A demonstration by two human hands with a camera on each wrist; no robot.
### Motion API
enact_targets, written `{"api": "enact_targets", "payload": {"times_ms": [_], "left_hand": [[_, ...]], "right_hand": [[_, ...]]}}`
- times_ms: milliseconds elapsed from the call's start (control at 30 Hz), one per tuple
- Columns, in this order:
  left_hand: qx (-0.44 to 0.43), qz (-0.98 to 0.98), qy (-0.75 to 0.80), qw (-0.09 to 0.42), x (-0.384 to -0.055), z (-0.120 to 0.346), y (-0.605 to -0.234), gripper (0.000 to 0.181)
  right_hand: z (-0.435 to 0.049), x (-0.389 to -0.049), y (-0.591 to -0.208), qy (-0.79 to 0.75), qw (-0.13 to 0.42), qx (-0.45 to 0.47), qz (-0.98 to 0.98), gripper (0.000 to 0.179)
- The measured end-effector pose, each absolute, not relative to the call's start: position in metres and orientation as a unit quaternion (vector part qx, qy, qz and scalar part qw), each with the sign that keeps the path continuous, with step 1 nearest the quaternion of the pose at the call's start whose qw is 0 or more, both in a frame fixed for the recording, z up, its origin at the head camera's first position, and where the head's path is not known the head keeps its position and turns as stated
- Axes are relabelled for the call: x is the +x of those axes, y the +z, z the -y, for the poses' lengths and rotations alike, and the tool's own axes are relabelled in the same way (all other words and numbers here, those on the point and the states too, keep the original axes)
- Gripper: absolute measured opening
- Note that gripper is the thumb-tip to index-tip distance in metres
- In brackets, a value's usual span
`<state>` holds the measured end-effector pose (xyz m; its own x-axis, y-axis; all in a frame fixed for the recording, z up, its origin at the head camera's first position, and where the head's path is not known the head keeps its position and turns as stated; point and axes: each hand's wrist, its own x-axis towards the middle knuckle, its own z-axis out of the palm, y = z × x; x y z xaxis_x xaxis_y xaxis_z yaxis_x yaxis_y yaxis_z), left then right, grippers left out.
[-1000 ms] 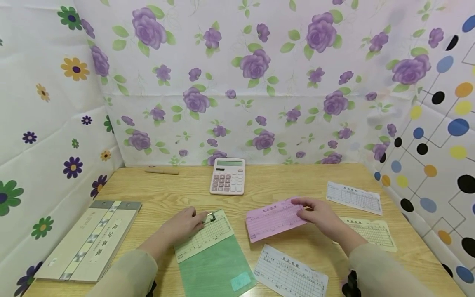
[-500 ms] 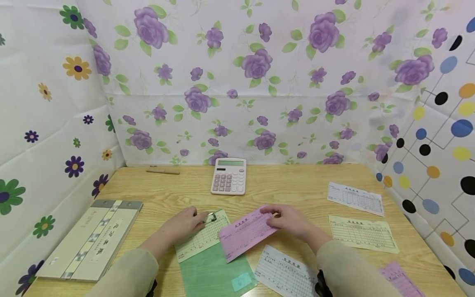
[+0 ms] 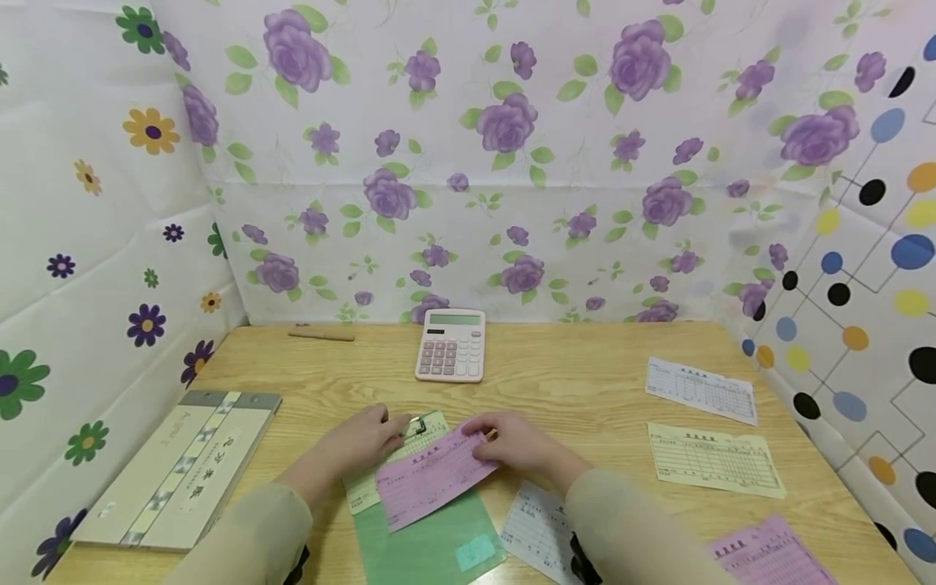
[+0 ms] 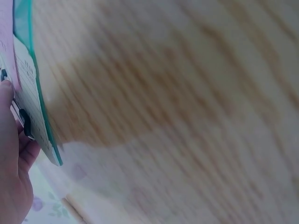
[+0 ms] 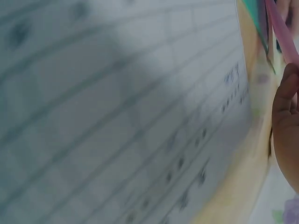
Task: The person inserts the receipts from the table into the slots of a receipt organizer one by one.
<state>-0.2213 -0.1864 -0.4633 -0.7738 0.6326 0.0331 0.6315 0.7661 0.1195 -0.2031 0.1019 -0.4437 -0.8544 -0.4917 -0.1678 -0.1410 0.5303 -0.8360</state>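
A translucent green clipboard [image 3: 431, 544] lies on the table with a pale yellow receipt slip [image 3: 361, 494] on its upper part. My left hand [image 3: 369, 439] pinches the board's top edge at the metal clip [image 3: 418, 424]. In the left wrist view, the thumb sits on the black-ended clip [image 4: 26, 122] and fingers reach under the edge. My right hand [image 3: 515, 443] pinches a pink receipt slip [image 3: 431, 481] by its right end. The pink slip slants over the board, covering much of the yellow slip, with its upper edge just below the clip.
A white slip [image 3: 537, 528] lies partly under my right forearm. At right are another white slip [image 3: 698, 390], a yellow slip [image 3: 712, 459] and a pink slip [image 3: 771, 556]. A calculator [image 3: 450, 345] and brown pen-like stick [image 3: 322, 334] lie at the back, a banded ledger stack [image 3: 179, 471] at left.
My right hand has carried the pink slip leftward from the table's middle to over the clipboard. My left hand stays at the clip. Another pink slip has come into view at lower right.
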Motion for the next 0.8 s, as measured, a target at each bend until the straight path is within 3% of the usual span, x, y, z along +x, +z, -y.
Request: {"api": "enact_targets", "payload": {"times_ms": [800], "left_hand": [[0.304, -0.951, 0.031, 0.046, -0.223, 0.181, -0.456, 0.047]], "right_hand": [[-0.058, -0.205, -0.457, -0.368, 0.163, -0.208, -0.892, 0.034]]}}
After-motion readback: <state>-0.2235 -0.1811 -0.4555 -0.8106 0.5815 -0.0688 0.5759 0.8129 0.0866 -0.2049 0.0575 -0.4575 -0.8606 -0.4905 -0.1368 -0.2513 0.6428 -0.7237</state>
